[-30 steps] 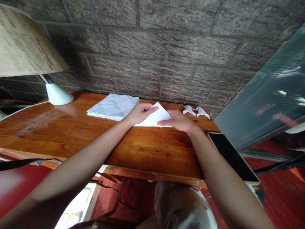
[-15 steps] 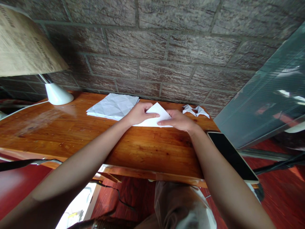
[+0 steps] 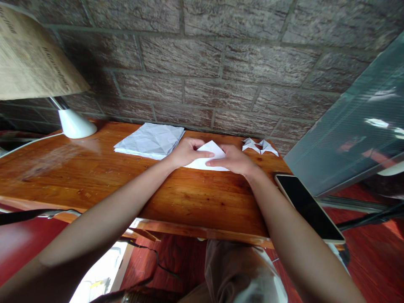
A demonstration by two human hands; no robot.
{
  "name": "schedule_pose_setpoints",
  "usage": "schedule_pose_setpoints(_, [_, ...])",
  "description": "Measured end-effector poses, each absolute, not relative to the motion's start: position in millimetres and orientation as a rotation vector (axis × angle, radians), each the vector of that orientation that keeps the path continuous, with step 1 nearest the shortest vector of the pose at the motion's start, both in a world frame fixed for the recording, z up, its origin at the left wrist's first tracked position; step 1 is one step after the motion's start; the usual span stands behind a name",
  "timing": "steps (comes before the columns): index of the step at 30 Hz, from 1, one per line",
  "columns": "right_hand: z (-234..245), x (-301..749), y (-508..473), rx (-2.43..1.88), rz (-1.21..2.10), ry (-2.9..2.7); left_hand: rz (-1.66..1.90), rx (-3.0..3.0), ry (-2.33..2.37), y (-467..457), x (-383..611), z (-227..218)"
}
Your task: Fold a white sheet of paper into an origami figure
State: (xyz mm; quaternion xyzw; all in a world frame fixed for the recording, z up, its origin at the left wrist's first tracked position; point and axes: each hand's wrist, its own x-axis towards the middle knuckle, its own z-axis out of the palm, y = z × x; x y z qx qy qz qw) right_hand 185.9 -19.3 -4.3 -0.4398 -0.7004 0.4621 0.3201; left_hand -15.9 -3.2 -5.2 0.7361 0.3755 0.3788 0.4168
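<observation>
A folded white sheet of paper (image 3: 212, 147) is between my two hands, just above or on the wooden table, its pointed corner facing the wall. My left hand (image 3: 188, 152) grips its left side, thumb lying across the front. From the right, my right hand (image 3: 232, 160) pinches the other side, with its thumb on the front and fingers behind. The two thumbs nearly meet near the middle. Most fingers of both hands are hidden behind the paper. To the left of my left hand lies a stack of creased white paper (image 3: 150, 139).
Two small folded paper pieces (image 3: 260, 146) sit at the back right of the wooden table (image 3: 202, 198). A dark-screened tablet or phone (image 3: 307, 206) lies at the right edge. A lamp (image 3: 77, 124) stands at the left. Behind runs a brick wall (image 3: 217, 63).
The paper's top corner has dropped slightly and shifted a little right. My thumbs have come closer together, and the sheet's lower edge now bows. Other things stay in place.
</observation>
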Motion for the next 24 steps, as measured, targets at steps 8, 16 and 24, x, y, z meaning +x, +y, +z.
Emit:
schedule_pose_setpoints(8, [-3.4,184.1,-20.6,-1.130,1.291,-1.805,0.879,1.854,0.931,-5.7,-17.5,-0.4])
schedule_pose_setpoints(16, [-2.6,186.2,-20.3,-1.169,1.273,-1.817,0.821,1.799,0.860,-4.5,-18.7,1.7])
schedule_pose_setpoints(24, [2.5,184.1,-24.7,-1.175,1.173,-1.859,0.878,1.839,0.884,-4.5,-16.5,-1.7])
